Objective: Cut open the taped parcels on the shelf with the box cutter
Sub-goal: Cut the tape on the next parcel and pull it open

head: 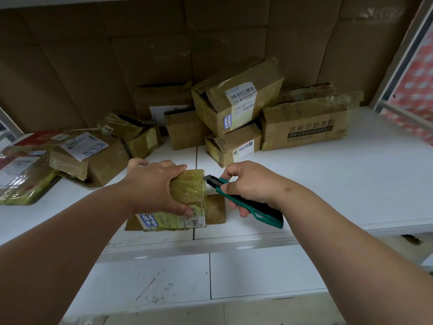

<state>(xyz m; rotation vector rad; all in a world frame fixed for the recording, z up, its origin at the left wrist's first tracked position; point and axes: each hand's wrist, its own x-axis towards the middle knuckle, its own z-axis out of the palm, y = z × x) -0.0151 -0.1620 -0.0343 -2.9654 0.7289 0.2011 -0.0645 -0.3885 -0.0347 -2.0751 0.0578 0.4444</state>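
Left hand (154,186) fingers clasp the glossy tape-wrapped cardboard parcel (187,198) on the white shelf (328,184); right hand (248,184) fingers hold the green box cutter (248,204), blade at its edge.

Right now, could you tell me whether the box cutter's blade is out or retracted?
Out: a short dark blade tip shows past the green box cutter nose, right beside the taped parcel.

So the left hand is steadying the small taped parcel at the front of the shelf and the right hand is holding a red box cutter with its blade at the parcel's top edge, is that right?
Not quite: the box cutter is green, not red. The head view shows the left hand gripping the small taped parcel at the front of the shelf, and the right hand holding the cutter's blade at the parcel's top edge.
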